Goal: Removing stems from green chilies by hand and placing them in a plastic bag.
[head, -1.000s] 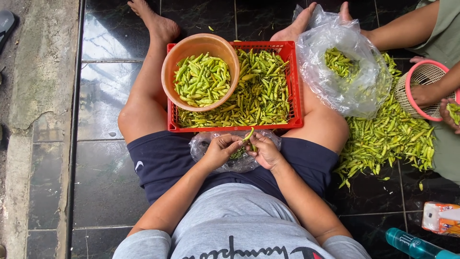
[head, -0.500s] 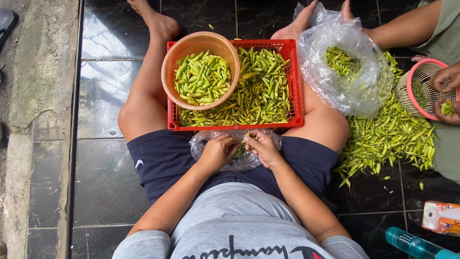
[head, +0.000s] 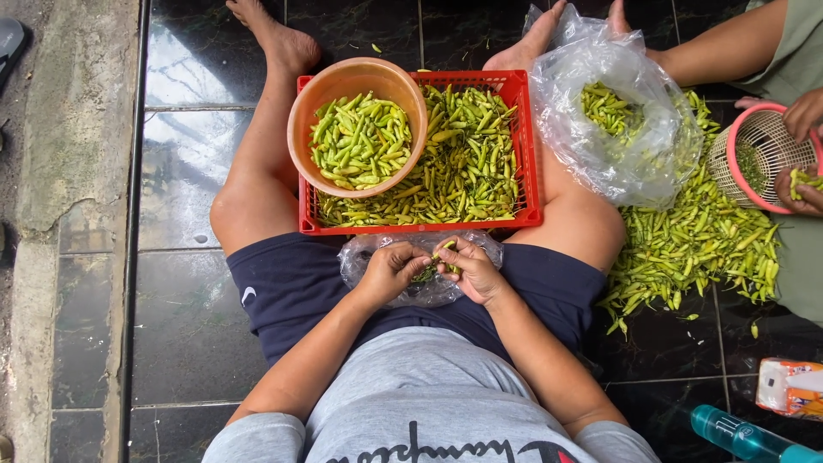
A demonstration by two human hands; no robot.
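Note:
I sit on the floor with a red crate (head: 528, 146) of green chillies between my legs. An orange bowl (head: 343, 81) of chillies rests on the crate's left side. My left hand (head: 390, 270) and my right hand (head: 470, 268) meet over a clear plastic bag (head: 356, 257) in my lap. Together they pinch one green chilli (head: 442, 252) by its two ends. Chilli stems lie in the bag under my fingers.
A large clear bag (head: 626, 129) with chillies stands right of the crate, beside a heap of chillies (head: 694, 249) on the dark tiles. Another person's hands (head: 801, 150) work over a pink basket (head: 759, 154). A teal bottle (head: 737, 433) and an orange packet (head: 789, 386) lie at lower right.
My hands stay over the lap bag, fingers shifting on the chilli. The other person's hands have moved about the pink basket.

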